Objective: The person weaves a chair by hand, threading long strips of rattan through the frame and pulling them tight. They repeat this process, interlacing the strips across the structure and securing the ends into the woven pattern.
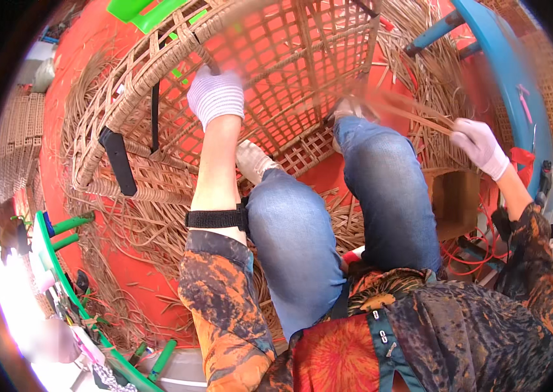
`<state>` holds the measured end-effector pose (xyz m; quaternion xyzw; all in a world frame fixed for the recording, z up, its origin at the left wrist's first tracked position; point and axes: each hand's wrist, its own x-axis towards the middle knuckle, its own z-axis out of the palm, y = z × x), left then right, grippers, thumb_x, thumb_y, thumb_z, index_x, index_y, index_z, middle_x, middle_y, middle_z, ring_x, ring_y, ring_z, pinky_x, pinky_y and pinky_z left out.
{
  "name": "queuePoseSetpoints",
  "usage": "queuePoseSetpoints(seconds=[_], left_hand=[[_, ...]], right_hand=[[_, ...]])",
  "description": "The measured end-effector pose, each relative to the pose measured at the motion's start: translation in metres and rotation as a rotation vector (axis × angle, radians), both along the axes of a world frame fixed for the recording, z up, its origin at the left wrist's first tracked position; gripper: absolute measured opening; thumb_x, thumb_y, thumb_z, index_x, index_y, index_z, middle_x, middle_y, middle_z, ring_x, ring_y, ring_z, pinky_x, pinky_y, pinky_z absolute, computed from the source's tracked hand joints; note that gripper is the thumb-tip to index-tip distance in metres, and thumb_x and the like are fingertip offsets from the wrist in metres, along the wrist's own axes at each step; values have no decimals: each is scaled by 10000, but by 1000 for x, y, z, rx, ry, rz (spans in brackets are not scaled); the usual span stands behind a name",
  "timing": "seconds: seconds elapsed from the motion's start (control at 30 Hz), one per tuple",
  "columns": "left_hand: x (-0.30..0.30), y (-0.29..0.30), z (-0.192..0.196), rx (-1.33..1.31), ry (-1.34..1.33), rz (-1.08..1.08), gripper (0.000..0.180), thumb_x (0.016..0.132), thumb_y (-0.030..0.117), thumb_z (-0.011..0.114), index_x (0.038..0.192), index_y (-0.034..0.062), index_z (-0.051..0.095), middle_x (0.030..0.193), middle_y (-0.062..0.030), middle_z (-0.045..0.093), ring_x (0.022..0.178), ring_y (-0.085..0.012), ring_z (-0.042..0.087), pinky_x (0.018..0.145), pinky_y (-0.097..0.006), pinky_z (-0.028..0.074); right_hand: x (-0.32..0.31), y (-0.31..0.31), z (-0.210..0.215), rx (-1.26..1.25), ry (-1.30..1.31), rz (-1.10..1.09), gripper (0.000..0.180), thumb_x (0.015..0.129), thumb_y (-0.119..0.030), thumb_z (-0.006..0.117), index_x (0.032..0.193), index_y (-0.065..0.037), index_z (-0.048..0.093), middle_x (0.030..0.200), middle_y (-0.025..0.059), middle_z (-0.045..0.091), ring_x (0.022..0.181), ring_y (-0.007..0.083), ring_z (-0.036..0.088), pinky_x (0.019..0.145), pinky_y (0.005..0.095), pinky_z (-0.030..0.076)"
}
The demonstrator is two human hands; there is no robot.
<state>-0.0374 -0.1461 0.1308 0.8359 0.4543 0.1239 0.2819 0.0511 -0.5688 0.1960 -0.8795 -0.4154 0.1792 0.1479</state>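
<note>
A large openwork wicker basket (134,88) with a thick wrapped rim stands tilted in front of my legs. My left hand (216,97), in a striped white glove, is closed on its rim and weave near the upper left. My gloved right hand (482,145) is out to the right, fingers closed on long brown weaving strips (413,112). The strips stretch left toward the basket's right side, blurred by motion. Where they meet the weave is too smeared to make out. Black straps (118,162) hang on the basket's left corner.
Loose weaving strips (146,238) litter the red floor (129,281) around the basket. A blue table or stool (495,59) stands at right with small tools on it. Beside my right leg is a brown box (454,202) near red cords. Green furniture (71,284) stands lower left.
</note>
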Motion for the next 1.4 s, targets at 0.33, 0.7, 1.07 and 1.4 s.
queuePoseSetpoints(seconds=[0.33, 0.7, 1.07, 1.4], left_hand=[[-7, 25, -41, -165, -448, -17, 265, 842, 61, 507, 1046, -31, 649, 881, -176, 687, 774, -218, 666, 725, -320, 517], [-2, 52, -58, -900, -560, 189, 224, 914, 142, 564, 1019, -48, 618, 874, -126, 678, 700, -210, 663, 599, -325, 543], [-9, 29, -74, -565, -459, 55, 294, 810, 197, 651, 999, -27, 682, 885, -109, 699, 757, -158, 671, 638, -250, 530], [0, -8, -8, -118, -116, 36, 584, 711, 469, 673, 1021, -24, 643, 1045, -233, 646, 1008, -350, 608, 904, -363, 445]], right_hand=[[37, -88, -73, -403, -281, -181, 352, 871, -294, 604, 1173, -126, 537, 932, 185, 647, 882, 388, 611, 763, 450, 490], [47, 326, -81, 360, 288, 329, 326, 927, -246, 473, 1235, -174, 556, 921, 71, 677, 713, 176, 628, 690, 328, 516], [56, 324, -96, 400, -377, 632, 177, 903, -216, 494, 952, -87, 605, 823, 120, 627, 711, 281, 635, 633, 389, 508], [-15, 85, 22, 3, -150, 366, 163, 859, -223, 592, 838, -62, 600, 730, 144, 512, 694, 320, 563, 605, 401, 458]])
